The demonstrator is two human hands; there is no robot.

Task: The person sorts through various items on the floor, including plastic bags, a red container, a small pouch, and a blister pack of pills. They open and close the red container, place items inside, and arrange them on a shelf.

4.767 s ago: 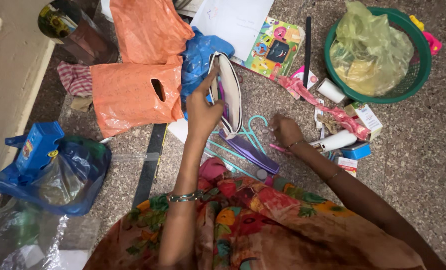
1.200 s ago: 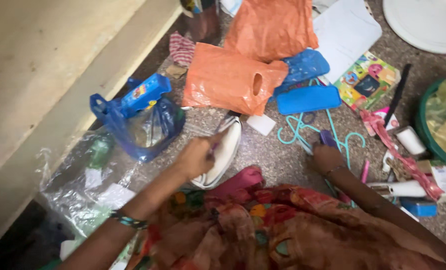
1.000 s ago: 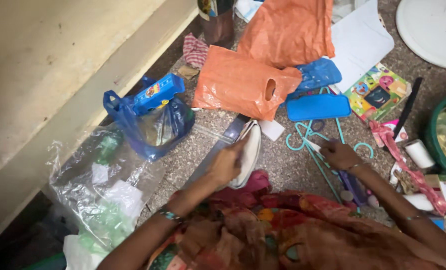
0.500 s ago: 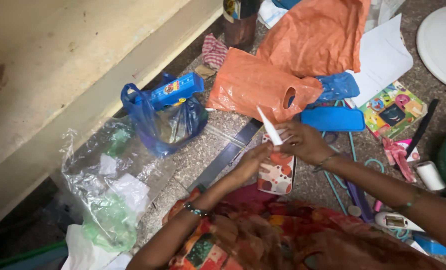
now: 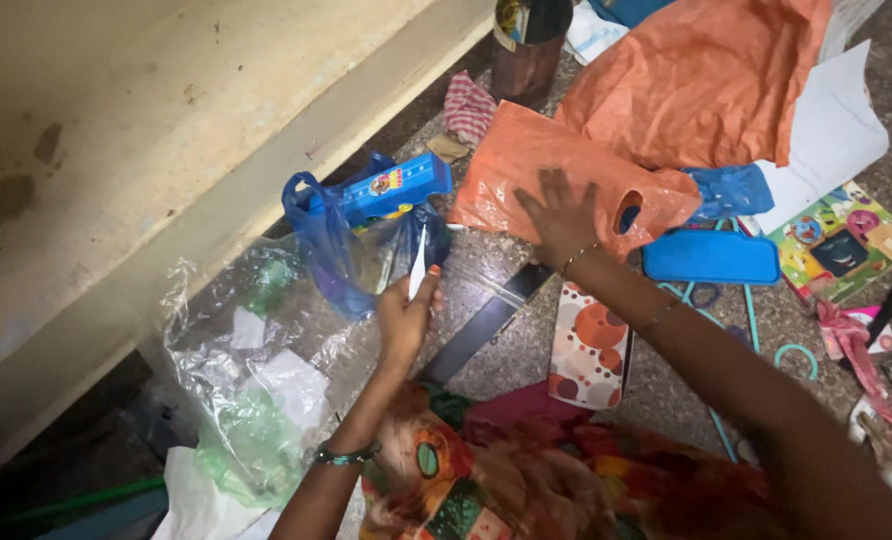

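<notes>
My left hand holds a thin white folded slip upright, just in front of the blue plastic bag. My right hand is spread open, fingers apart, over the near orange plastic bag, touching or just above it. A white pouch with orange and brown dots lies flat on the floor below my right forearm, with neither hand on it. My lap is covered by floral cloth.
A blue box sticks out of the blue bag. A clear crumpled plastic bag lies at left by the concrete step. A blue flat case, teal hangers, a colourful booklet, white paper and a second orange bag lie to the right.
The dotted pouch has been let go and now lies on the floor. The white slip passed to my left hand, which moved left toward the blue bag. My right hand reached up to the orange bag.
</notes>
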